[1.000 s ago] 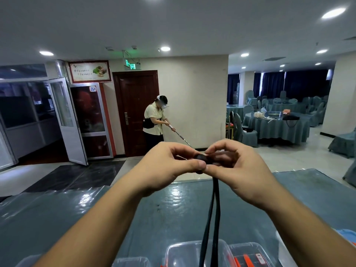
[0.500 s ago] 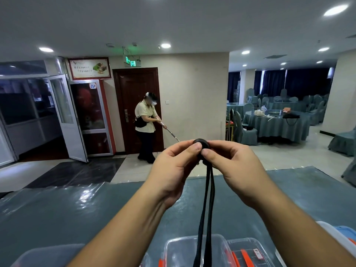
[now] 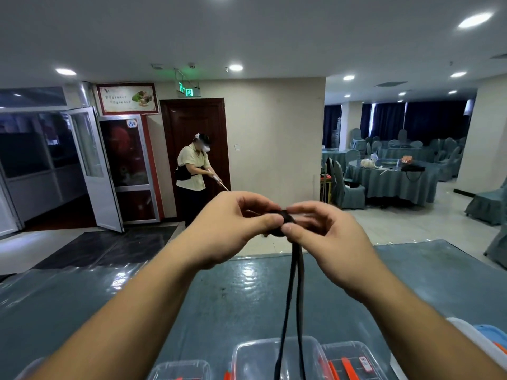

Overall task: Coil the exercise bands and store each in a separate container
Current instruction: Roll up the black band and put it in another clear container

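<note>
A black exercise band (image 3: 292,292) hangs in two strands from a small rolled coil held up in front of me above the table. My left hand (image 3: 236,229) pinches the coil from the left with thumb and fingers. From the right, my right hand (image 3: 329,242) pinches the same coil with its fingers curled round it. The strands drop past a clear plastic container (image 3: 255,357) at the table's near edge. Another clear container (image 3: 354,360) beside it holds something orange.
The table (image 3: 82,305) has a shiny teal cover. A third clear container (image 3: 181,370) sits at the near left; a blue-lidded box (image 3: 491,333) lies at the right edge. A person (image 3: 193,176) stands by a dark door beyond. Covered dining tables and chairs (image 3: 392,179) fill the right background.
Both hands turned the rolled end of the band, and the coil now sits between the fingertips. The person in the background stepped left toward the door.
</note>
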